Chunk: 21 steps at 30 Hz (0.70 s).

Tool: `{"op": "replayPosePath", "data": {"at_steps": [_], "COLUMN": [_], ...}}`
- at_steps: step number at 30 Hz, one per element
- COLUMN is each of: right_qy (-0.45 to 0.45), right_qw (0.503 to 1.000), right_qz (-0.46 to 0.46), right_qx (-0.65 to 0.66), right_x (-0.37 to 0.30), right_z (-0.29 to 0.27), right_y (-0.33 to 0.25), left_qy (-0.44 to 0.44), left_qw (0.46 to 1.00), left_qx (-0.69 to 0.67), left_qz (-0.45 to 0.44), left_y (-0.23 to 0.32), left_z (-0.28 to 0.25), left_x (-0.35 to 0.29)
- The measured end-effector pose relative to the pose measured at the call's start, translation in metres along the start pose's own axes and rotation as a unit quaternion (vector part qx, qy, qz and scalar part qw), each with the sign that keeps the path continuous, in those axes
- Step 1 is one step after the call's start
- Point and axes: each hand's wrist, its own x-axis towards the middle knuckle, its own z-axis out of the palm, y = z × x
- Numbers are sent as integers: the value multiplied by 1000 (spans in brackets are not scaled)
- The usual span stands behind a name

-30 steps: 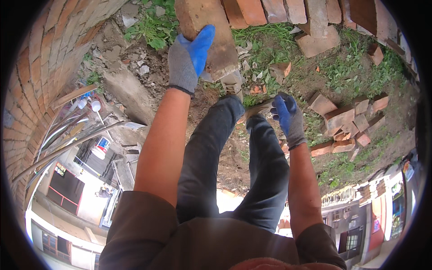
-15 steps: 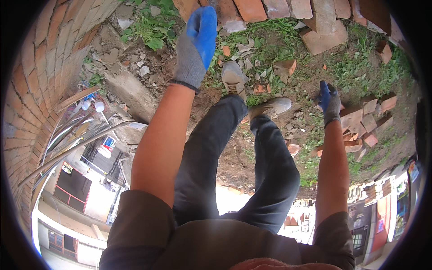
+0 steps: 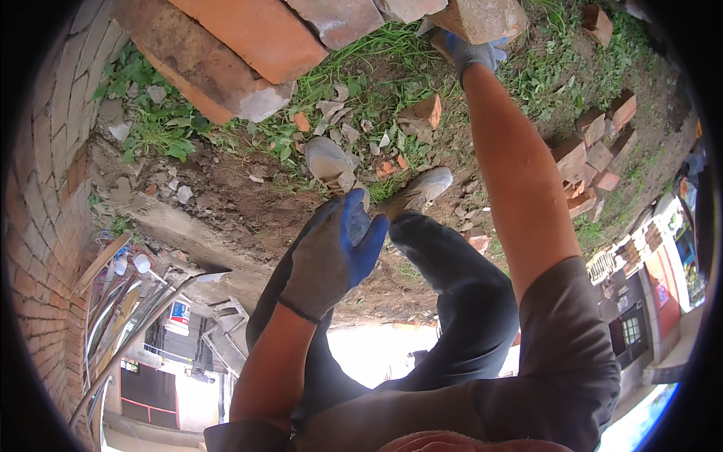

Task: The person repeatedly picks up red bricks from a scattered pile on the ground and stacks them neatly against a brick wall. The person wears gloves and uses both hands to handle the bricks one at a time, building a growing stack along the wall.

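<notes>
My left hand (image 3: 327,252), in a grey work glove with a blue coated palm, hovers in front of my legs. Its thumb stands apart from its half-bent fingers, and nothing shows between them. Farther off at the top, my right hand (image 3: 476,59) wears a matching glove and is closed around the near end of a dusty brick (image 3: 482,19). Part of that hand is hidden by the brick. A row of orange-red bricks (image 3: 252,34) runs along the top edge, left of the right hand.
Broken brick (image 3: 422,117) and rubble lie before my shoes (image 3: 331,162). To the right is a heap of bricks (image 3: 595,154) on grassy soil. A brick wall (image 3: 45,226) rises at left, with pipes and boards (image 3: 113,316) beside it.
My right hand has swung forward from beside the brick heap to the brick at the top. My left hand has drawn back from the brick row toward my body, and its fingers have opened.
</notes>
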Motion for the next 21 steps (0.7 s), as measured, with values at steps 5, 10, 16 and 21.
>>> {"op": "replayPosePath", "data": {"at_steps": [5,10,16,21], "right_qy": [51,-183,-280,-291], "right_qw": [991,914,929,889], "right_qz": [56,-140,-119,-354], "right_qx": [111,335,212,-16], "right_x": [4,-35,-259,-444], "right_z": [-2,-83,-169,-212], "right_y": [22,101,176,137], "left_qy": [-13,-61,-75,-2], "left_qw": [1000,989,959,928], "left_qx": [-12,-81,-205,-227], "left_qz": [-15,-106,-182,-294], "left_y": [-12,-17,-2,37], "left_z": [-13,3,31,35], "left_x": [5,-2,-25,-98]}}
